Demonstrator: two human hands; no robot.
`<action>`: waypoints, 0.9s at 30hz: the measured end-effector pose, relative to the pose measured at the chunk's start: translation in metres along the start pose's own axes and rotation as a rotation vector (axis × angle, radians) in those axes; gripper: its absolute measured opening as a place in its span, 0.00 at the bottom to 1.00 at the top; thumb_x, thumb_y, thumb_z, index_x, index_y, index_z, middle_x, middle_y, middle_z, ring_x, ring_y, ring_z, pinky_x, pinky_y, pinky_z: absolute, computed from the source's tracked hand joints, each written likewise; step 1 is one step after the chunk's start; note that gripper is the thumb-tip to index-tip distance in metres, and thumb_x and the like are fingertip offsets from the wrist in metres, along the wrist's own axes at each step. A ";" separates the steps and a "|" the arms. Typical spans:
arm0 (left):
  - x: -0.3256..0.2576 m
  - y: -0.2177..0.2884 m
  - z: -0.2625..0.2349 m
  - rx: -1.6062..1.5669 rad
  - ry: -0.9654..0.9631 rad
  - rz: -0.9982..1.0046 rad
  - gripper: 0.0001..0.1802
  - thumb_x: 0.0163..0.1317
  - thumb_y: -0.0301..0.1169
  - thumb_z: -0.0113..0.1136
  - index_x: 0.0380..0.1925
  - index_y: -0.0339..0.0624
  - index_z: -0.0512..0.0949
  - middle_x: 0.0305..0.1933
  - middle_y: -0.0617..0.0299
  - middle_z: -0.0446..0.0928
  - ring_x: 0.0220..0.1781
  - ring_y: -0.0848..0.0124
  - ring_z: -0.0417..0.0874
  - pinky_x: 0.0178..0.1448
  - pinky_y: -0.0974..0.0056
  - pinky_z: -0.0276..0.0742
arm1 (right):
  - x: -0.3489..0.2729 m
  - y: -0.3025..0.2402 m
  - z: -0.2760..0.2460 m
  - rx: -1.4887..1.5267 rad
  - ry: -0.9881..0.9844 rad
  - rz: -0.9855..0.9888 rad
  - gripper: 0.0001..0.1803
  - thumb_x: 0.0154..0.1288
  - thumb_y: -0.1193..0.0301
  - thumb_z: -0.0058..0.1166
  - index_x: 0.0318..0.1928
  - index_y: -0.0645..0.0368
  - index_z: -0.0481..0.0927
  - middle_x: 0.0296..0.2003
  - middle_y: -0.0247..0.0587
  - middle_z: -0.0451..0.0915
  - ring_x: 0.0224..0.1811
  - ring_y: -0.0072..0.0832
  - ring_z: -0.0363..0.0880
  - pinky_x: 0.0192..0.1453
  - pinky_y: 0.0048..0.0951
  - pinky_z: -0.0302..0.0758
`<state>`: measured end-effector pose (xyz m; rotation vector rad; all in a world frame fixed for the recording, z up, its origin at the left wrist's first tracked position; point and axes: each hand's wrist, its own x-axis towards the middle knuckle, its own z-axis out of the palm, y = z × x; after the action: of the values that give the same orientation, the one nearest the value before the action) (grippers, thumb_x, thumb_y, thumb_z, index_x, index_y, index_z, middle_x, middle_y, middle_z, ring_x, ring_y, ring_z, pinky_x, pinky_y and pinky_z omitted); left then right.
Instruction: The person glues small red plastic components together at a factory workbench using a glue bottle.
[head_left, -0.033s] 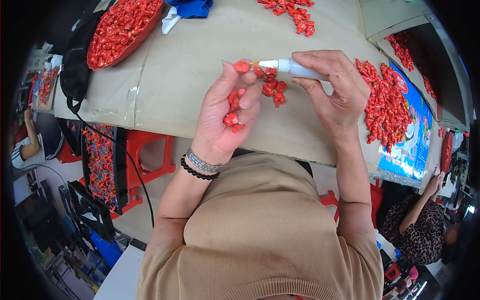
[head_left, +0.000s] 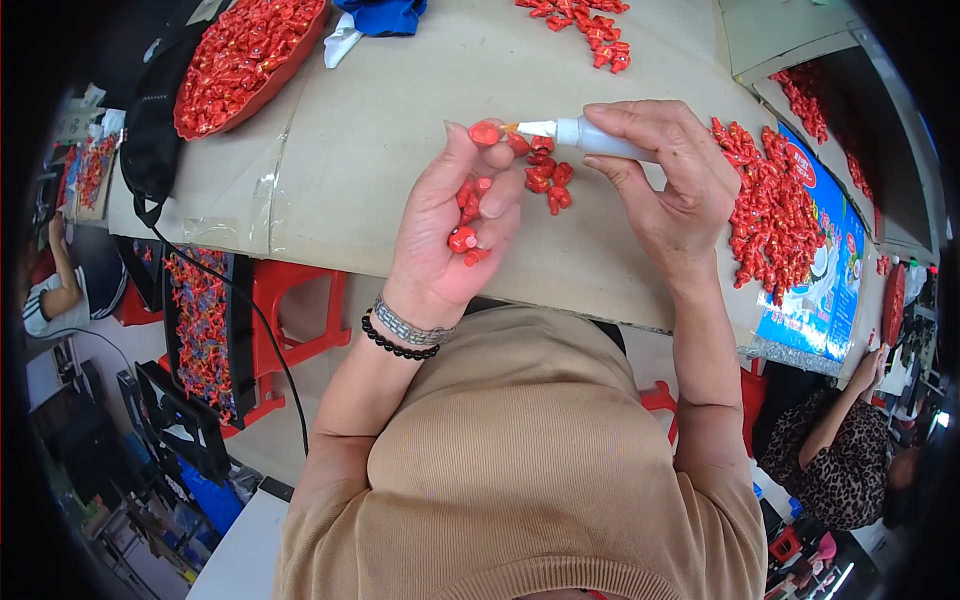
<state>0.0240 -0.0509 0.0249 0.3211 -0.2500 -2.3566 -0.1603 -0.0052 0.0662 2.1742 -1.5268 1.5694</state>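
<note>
Several small glossy red figure-like pieces rest in my left hand (head_left: 445, 215), which is palm up with its fingers curled. Between its thumb and fingertips is one red piece (head_left: 485, 133), a flat round end showing. My right hand (head_left: 672, 175) grips a pale squeeze bottle (head_left: 610, 138) with a white nozzle and an orange-tan tip. That tip points left and reaches the edge of the pinched piece; whether it touches I cannot tell. Just beyond my left fingers, a few loose red pieces (head_left: 548, 183) lie on the table (head_left: 360, 190).
A red bowl (head_left: 262, 95) heaped with red pieces stands at far left beside a black strap-like item (head_left: 152, 150). At right, a pile of red pieces (head_left: 770, 215) lies partly on a blue printed sheet (head_left: 845, 285). Another person (head_left: 845, 440) sits at far right.
</note>
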 end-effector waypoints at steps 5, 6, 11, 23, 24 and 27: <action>0.001 0.000 -0.001 0.002 -0.001 -0.006 0.18 0.72 0.45 0.45 0.39 0.41 0.75 0.34 0.66 0.78 0.24 0.80 0.67 0.16 0.77 0.58 | 0.001 0.001 0.001 0.007 0.002 -0.004 0.18 0.41 0.87 0.65 0.37 0.64 0.83 0.32 0.42 0.82 0.32 0.29 0.82 0.31 0.24 0.79; 0.001 0.000 -0.002 0.006 -0.012 -0.008 0.18 0.72 0.45 0.45 0.39 0.41 0.75 0.34 0.66 0.78 0.24 0.80 0.67 0.16 0.77 0.58 | 0.000 0.001 0.001 0.005 0.000 -0.001 0.17 0.41 0.87 0.65 0.37 0.64 0.83 0.32 0.42 0.82 0.32 0.29 0.82 0.31 0.24 0.79; -0.001 0.001 0.001 -0.018 0.004 -0.010 0.18 0.72 0.45 0.44 0.39 0.42 0.74 0.34 0.66 0.78 0.24 0.79 0.67 0.16 0.77 0.58 | -0.001 0.001 0.001 0.002 -0.001 0.015 0.18 0.41 0.87 0.65 0.37 0.63 0.83 0.32 0.42 0.82 0.32 0.29 0.82 0.32 0.25 0.79; -0.001 0.001 0.002 -0.010 0.036 -0.006 0.20 0.72 0.49 0.41 0.36 0.45 0.73 0.32 0.66 0.77 0.23 0.79 0.65 0.15 0.77 0.57 | -0.001 0.004 0.000 0.075 -0.003 0.044 0.19 0.40 0.87 0.64 0.38 0.63 0.83 0.32 0.41 0.82 0.34 0.30 0.82 0.34 0.25 0.79; -0.001 0.001 0.003 0.004 0.060 -0.004 0.20 0.72 0.50 0.41 0.36 0.45 0.73 0.32 0.67 0.76 0.23 0.79 0.65 0.15 0.77 0.57 | -0.001 0.004 0.000 0.066 -0.011 0.044 0.19 0.41 0.87 0.64 0.38 0.63 0.83 0.32 0.41 0.82 0.34 0.29 0.82 0.35 0.25 0.79; -0.001 0.002 0.004 -0.008 0.053 -0.013 0.21 0.72 0.50 0.41 0.36 0.45 0.73 0.32 0.67 0.77 0.23 0.79 0.65 0.15 0.77 0.57 | 0.000 0.003 0.001 0.080 -0.022 0.043 0.19 0.41 0.87 0.64 0.39 0.63 0.83 0.33 0.41 0.82 0.34 0.29 0.82 0.35 0.25 0.79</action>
<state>0.0245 -0.0508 0.0296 0.3816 -0.2138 -2.3579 -0.1617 -0.0066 0.0643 2.2220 -1.5533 1.6525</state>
